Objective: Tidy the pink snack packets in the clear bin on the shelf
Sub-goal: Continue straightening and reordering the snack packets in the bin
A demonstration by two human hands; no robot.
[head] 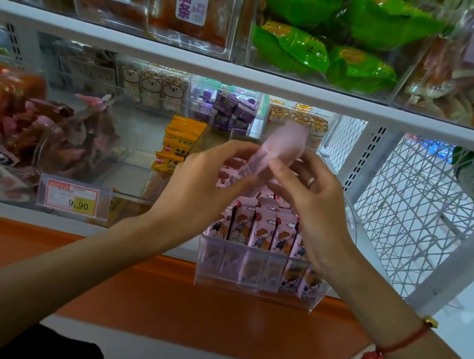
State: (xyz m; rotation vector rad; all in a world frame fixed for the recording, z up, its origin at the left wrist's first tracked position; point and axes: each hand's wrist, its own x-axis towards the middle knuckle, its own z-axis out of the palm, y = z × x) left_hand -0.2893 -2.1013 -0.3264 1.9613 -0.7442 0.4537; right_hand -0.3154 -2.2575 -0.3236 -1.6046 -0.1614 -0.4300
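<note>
A clear bin (255, 284) sticks out over the front edge of the lower shelf. Several pink snack packets (262, 228) with cartoon figures stand upright in rows inside it. Above the bin, both hands hold one blurred pink packet (273, 146) that points up and away. My left hand (198, 186) grips its lower left side with curled fingers. My right hand (310, 207), with a ring on one finger, pinches its lower right side. The hands hide the back rows of the bin.
Orange packets (178, 147) stand just left of the bin. A clear bin of dark pink and orange snacks (39, 135) with a 9.90 price tag (72, 198) sits at the left. A white wire mesh panel (407, 207) closes the right side. The upper shelf (243, 73) holds green packets (324, 31).
</note>
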